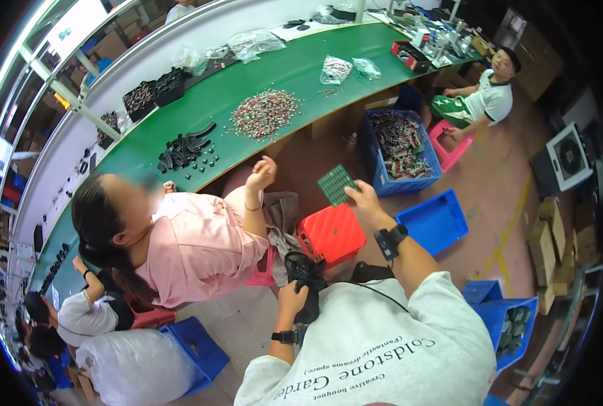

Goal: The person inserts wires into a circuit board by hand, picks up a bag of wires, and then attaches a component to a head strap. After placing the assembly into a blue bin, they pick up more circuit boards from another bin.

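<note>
My right hand (364, 201) pinches the edge of a green circuit board panel (335, 184) with rows of small repeated sections, held up in front of me. Below the board stands a red plastic stool (333, 233). My left hand (291, 300) is closed in front of my body, against a soft black bundle with cords (305, 269). What exactly lies inside its fingers is hidden. Both my wrists wear black bands.
A person in pink (203, 247) sits close on my left at the long green bench (301, 71), one hand raised. Small parts are heaped there. Ahead stand a blue crate of parts (401, 152) and a blue tray (434, 222). Another person (484, 98) sits at the far right.
</note>
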A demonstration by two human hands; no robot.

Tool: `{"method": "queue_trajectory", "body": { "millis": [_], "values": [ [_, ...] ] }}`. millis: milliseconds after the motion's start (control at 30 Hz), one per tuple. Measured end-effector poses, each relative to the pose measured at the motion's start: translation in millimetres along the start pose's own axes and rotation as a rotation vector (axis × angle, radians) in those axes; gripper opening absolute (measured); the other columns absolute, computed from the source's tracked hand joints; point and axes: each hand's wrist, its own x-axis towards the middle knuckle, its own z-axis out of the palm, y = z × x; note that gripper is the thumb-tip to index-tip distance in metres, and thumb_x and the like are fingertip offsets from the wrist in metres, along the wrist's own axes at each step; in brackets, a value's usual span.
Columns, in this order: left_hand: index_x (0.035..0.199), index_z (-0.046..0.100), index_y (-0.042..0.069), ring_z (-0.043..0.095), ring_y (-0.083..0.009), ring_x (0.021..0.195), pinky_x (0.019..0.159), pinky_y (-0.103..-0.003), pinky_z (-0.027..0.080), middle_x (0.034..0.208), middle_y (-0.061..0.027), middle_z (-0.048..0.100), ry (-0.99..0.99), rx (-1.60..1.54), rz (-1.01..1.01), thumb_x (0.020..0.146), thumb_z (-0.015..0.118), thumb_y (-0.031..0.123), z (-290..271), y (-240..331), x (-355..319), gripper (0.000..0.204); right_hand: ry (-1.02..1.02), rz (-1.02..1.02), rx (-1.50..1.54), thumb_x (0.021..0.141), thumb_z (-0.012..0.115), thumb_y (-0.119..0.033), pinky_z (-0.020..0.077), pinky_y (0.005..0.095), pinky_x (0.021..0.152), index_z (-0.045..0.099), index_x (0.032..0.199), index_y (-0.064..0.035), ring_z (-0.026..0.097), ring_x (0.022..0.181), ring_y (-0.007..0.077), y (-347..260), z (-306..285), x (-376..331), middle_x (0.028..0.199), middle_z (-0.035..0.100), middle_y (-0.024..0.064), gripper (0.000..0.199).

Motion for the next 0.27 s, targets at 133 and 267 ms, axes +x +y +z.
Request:
{"method": "queue_trajectory", "body": {
  "millis": [133,267],
  "values": [
    [0.082,0.065,0.001,0.062,-0.0413,0.072,0.064,-0.047,0.048,0.073,-0.0242,0.061,-0.088,0.028,0.03,0.074,0.062,0.026,10,4,2,0.026,0.071,0.104,-0.074,0.089,0.062,-0.019,0.0529,0.0256,0.062,0.059,0.101,-0.0027,0.063,0.074,0.0119,48,-72,-58,0.09,0.064,0.0052,0.02],
    [0.083,0.066,0.001,0.062,-0.0418,0.073,0.067,-0.047,0.049,0.072,-0.0235,0.062,-0.195,0.044,0.044,0.074,0.062,0.027,23,14,7,0.027,0.115,0.375,-0.229,0.085,0.068,-0.023,0.0549,0.0314,0.077,0.059,0.104,-0.0011,0.064,0.082,0.017,89,-122,-132,0.094,0.064,0.0092,0.03]
  ]
}}
